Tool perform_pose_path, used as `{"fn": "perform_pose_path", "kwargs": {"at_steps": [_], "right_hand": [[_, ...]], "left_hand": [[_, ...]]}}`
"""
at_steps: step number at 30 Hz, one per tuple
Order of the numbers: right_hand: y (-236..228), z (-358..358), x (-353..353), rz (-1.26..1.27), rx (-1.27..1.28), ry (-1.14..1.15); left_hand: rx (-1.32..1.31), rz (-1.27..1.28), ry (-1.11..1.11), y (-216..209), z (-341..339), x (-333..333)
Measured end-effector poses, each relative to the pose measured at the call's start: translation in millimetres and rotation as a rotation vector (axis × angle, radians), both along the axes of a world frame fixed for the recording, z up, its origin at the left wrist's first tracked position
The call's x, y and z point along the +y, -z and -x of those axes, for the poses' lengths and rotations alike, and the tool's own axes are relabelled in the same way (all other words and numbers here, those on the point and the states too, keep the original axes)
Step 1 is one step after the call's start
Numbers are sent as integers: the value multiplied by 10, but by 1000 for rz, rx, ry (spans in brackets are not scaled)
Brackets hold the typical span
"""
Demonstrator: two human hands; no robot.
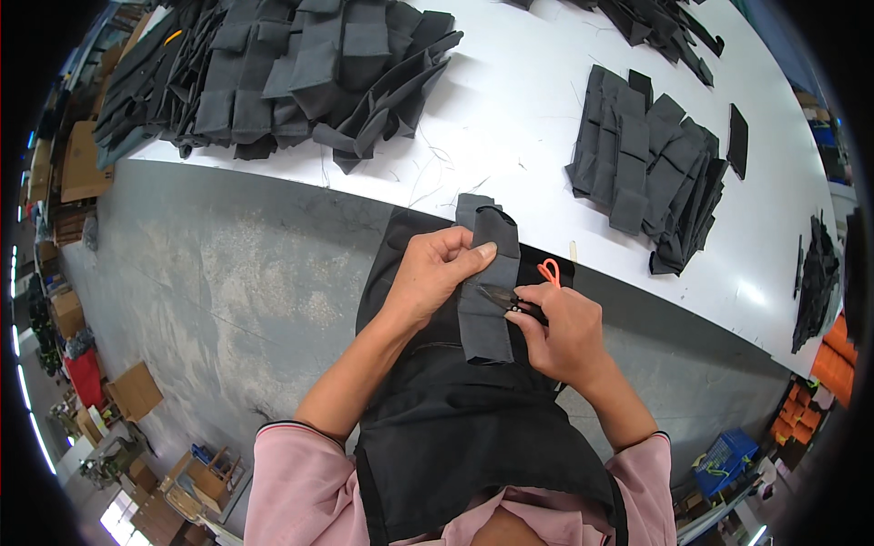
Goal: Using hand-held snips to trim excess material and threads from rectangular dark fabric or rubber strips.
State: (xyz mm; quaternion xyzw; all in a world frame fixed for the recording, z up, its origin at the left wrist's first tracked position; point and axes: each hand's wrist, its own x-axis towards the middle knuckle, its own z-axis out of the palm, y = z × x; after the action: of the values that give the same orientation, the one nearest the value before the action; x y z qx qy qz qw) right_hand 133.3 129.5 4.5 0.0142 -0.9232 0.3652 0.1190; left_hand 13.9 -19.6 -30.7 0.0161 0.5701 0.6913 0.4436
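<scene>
My left hand (pixel 437 273) pinches a dark grey sewn fabric strip (pixel 487 332) between thumb and fingers, near its upper part. The strip hangs over my lap, with its top end by the table's edge. In my right hand (pixel 569 332) is a pair of thread snips (pixel 501 297) with dark blades and an orange finger loop. The fingers are closed round the snips. Their blade tips point left and lie against the middle of the strip, just below my left thumb.
On the white table (pixel 510 118) lies a large heap of dark grey fabric pieces (pixel 300 73) at far left. A smaller stack (pixel 646 164) lies to the right, beside a flat black piece (pixel 737 141). Loose threads are scattered near the edge. A blue crate (pixel 726 462) stands at lower right.
</scene>
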Motion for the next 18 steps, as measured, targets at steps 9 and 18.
{"fn": "perform_pose_path", "kwargs": {"at_steps": [9,18], "right_hand": [[-16,-38,-68,-75,-4,13],[-53,-58,-82,311,-226,217]], "left_hand": [[-29,28,-12,-10,-11,17],[30,38,-12,19,0,22]]}}
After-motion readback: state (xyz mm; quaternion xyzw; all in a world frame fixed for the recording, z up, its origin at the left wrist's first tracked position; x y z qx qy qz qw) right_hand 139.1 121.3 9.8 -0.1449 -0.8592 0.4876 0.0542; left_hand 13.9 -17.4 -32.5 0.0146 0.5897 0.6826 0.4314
